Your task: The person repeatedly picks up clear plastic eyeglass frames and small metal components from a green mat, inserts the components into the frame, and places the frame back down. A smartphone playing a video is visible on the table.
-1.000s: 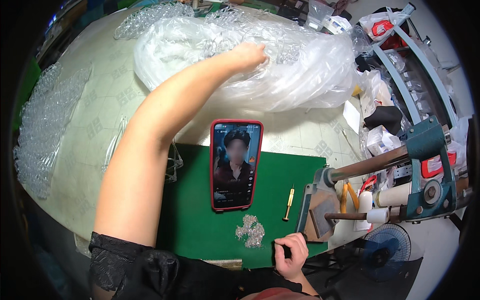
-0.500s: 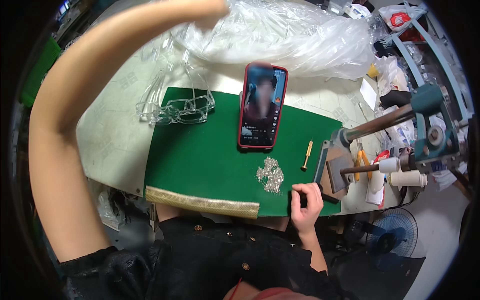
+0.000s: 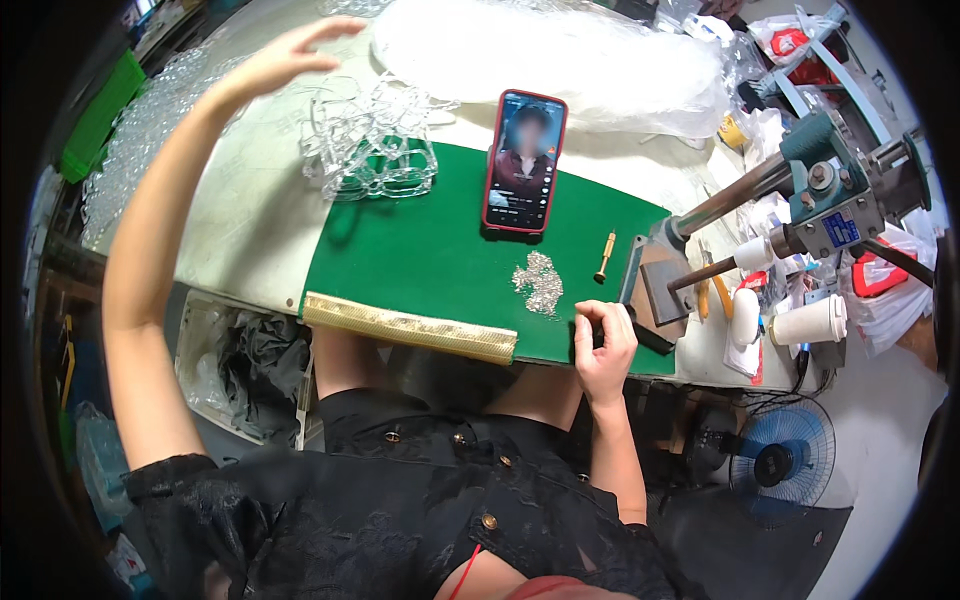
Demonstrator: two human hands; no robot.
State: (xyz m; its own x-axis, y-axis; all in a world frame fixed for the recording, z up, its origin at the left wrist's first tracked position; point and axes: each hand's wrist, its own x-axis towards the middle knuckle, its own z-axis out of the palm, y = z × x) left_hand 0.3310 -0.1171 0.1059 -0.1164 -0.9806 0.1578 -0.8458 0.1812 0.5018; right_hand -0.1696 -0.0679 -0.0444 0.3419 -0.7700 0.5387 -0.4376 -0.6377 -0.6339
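Hands sat far apart: your left hand (image 3: 285, 60) was raised over the far left of the table (image 3: 245, 225), fingers spread and holding nothing, just beyond a tangle of clear plastic pieces (image 3: 375, 150) lying at the far-left corner of the green mat (image 3: 420, 270). Your right hand (image 3: 603, 345) rested curled at the mat's near right edge; what it gripped, you couldn't tell. Small silver parts (image 3: 538, 283) lay piled just left of it, with a red phone (image 3: 524, 162) propped farther away.
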